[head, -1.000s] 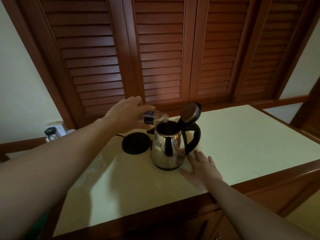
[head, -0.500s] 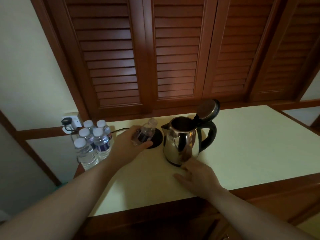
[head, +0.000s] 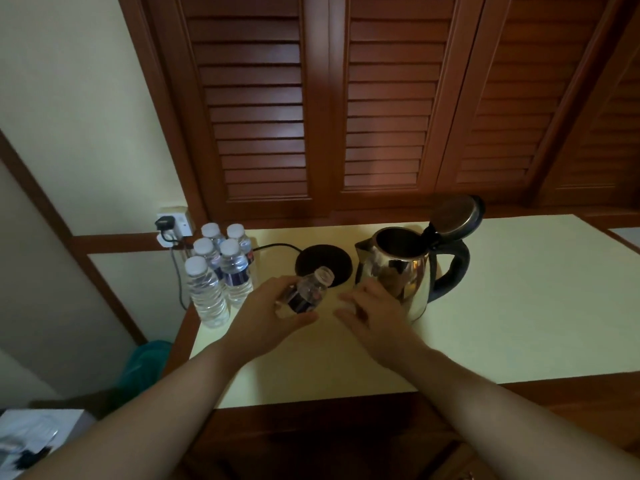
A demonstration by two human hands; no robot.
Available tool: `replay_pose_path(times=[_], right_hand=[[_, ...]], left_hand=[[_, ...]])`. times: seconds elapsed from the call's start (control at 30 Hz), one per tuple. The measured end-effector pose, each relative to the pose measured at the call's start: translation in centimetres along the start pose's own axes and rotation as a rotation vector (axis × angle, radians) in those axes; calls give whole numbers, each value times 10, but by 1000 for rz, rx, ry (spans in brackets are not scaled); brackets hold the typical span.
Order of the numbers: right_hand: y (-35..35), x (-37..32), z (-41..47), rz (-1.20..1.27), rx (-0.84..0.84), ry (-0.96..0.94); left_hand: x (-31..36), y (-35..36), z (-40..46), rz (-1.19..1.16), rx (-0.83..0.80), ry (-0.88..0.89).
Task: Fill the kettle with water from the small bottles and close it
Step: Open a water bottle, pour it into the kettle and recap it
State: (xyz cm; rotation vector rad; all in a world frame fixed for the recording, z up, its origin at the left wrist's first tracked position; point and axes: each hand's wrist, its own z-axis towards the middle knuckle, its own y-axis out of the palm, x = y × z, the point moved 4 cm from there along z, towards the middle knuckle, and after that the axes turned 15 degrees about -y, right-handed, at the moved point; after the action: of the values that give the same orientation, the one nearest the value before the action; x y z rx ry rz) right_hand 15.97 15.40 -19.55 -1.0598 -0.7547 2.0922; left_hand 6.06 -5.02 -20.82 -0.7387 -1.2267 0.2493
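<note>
1. Head view: the left hand (head: 266, 315) wraps its fingers (head: 301, 318) around a small clear uncapped plastic bottle (head: 306, 294), tilted over the pale yellow desk (head: 519, 306).
2. The right hand (head: 375, 315) hovers loosely open, empty, beside the shiny steel kettle (head: 398, 271), whose lid (head: 455, 216) stands raised.
3. 5 capped bottles (head: 221, 268) stand at the left.

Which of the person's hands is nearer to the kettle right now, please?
Right. The right hand is against the kettle at its lower front; the left hand, holding an uncapped bottle, is farther left.
</note>
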Motion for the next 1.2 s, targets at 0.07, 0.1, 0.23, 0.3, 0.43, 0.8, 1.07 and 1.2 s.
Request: replay_pose_path(times=[0.07,0.1,0.23,0.3,0.43,0.8,1.07,1.2], right_hand=[[-8,-9,17,52,82,-19],[-10,-11,24,88,109,-19],[-12,-13,31,153,164,-19],[-10,-10,30,177,154,-23],[-10,-5,30,243,87,-6],[-20,2,27,374,-85,86],[-9,8,24,270,-150,147],[-8,4,27,284,-73,128]], left_hand=[[-3,-3,-1,14,-5,5],[-4,-4,-1,23,-4,14],[-8,-8,-2,80,-17,71],[-11,-9,-2,99,-32,84],[-15,-10,-2,120,-70,107],[-8,-18,4,186,-127,193],[-1,-10,2,245,-67,236],[-1,-9,4,187,-48,214]])
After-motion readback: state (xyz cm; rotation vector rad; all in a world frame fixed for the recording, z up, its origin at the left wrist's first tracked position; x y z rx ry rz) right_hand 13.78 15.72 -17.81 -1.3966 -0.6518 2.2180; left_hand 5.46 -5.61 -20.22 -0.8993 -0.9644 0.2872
